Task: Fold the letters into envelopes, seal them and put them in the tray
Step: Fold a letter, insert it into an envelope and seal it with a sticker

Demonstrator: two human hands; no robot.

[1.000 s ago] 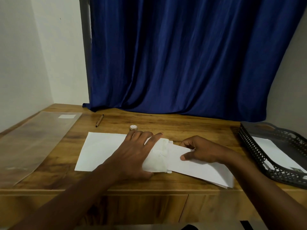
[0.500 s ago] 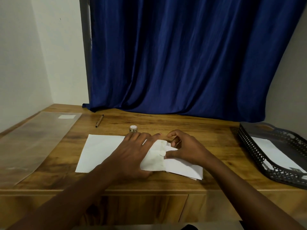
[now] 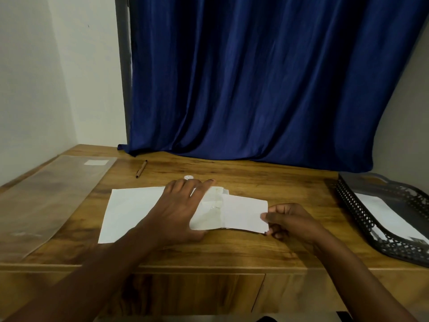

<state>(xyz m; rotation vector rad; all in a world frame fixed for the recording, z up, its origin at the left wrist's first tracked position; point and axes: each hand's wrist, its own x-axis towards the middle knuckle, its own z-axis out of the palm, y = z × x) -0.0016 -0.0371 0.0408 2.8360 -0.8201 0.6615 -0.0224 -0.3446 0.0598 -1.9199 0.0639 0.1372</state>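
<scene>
White paper is being worked at the centre of the wooden desk (image 3: 243, 177): a folded letter (image 3: 246, 214) sticks out of the mouth of a cream envelope (image 3: 209, 214), which lies over a flat white sheet (image 3: 130, 210). The left hand (image 3: 178, 212) lies flat with fingers straight and spread, pressing the envelope down. The right hand (image 3: 290, 219), at about 3 o'clock from the envelope, pinches the letter's outer edge between thumb and curled fingers.

The step looks to be feeding the letter into the envelope. To do it well, the person should keep the left palm firm so the envelope cannot slide toward 9 o'clock, hold the letter level with the opening, and push straight along the 3-to-9 line without buckling the folds. The torn-looking flap edge may snag the paper.

The mesh tray (image 3: 362, 219) waits well apart at 3 o'clock, with an envelope already in it. A small white cap or bottle (image 3: 188, 177), possibly glue, sits just beyond the left fingertips at 12 o'clock, and a pen (image 3: 141, 169) lies at 11 o'clock.
</scene>
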